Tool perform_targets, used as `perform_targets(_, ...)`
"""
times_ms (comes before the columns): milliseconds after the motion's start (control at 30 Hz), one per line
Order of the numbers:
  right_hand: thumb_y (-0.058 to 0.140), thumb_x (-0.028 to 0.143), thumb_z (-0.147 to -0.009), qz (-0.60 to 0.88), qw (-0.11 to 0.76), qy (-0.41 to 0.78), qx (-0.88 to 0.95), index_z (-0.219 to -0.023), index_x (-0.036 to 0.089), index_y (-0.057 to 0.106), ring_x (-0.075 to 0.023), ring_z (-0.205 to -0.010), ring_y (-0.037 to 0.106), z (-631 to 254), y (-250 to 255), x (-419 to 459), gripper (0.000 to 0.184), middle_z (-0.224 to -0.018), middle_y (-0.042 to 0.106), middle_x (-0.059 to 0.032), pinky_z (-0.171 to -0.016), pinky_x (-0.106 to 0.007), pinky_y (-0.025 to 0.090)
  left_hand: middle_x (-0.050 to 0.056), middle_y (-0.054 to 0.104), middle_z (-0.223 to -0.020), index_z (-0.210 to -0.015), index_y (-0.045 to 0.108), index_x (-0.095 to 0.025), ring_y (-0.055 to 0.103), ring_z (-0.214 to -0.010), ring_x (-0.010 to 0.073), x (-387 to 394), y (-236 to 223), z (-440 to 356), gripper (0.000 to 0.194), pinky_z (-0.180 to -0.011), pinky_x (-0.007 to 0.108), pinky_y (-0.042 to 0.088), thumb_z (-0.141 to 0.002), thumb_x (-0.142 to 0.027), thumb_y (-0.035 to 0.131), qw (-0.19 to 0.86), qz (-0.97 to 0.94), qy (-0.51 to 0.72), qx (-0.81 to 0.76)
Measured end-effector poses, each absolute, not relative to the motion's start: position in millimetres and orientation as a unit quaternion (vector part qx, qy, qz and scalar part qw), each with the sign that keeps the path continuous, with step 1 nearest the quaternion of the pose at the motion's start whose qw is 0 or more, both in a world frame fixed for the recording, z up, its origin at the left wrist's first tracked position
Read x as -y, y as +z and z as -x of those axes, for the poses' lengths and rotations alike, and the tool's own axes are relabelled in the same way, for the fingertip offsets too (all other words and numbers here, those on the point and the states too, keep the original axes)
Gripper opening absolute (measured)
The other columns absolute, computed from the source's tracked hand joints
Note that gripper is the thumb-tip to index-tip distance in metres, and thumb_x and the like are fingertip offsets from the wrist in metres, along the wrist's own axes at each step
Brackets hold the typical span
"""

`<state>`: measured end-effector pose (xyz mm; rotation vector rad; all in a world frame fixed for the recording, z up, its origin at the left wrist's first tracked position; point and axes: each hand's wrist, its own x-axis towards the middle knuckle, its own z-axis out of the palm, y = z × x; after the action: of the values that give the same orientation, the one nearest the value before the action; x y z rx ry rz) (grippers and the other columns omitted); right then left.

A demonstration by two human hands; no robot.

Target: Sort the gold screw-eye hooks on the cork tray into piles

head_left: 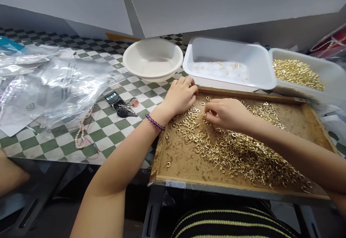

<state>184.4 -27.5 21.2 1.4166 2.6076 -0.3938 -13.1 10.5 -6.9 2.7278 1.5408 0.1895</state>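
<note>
Many small gold-coloured hooks (238, 155) lie heaped and scattered in a shallow wooden tray (173, 169). Over the tray's back left corner is my left hand (181, 94), its fingers curled and pressed together; whatever they hold, if anything, is hidden. A purple bead bracelet (155, 122) circles that wrist. My right hand (226, 114) reaches in from the right, thumb and forefinger pinched low over the pile at a gold hook (204, 118). Several loose hooks lie between the two hands.
Behind the tray stand a round white bowl (152, 73), a white bin (229, 81) with a few hooks, and another bin (332, 81) full of gold pieces. Keys (123, 112), plastic bags (72, 86) and a beaded strand (80, 133) lie left. Another person's arm (10, 173) shows at far left.
</note>
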Motion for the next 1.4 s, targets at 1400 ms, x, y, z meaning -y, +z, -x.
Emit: perform_targets(1400, 0.053, 0.025, -0.103, -0.295, -0.041, -0.124, -0.946, -0.095, 0.011, 0.071, -0.0107, -0.075, 0.05, -186.0, 1.9, 20.7, 0.023, -0.089, 0.065, -0.0064, -0.068, -0.027, 0.034, 0.015, 0.057, -0.138, -0.121, 0.068, -0.016, 0.053, -0.129, 0.0344, -10.2, -8.4, 13.1, 0.035, -0.108, 0.053, 0.051, -0.1, -0.024, 0.041, -0.001, -0.869, 0.06, -0.492)
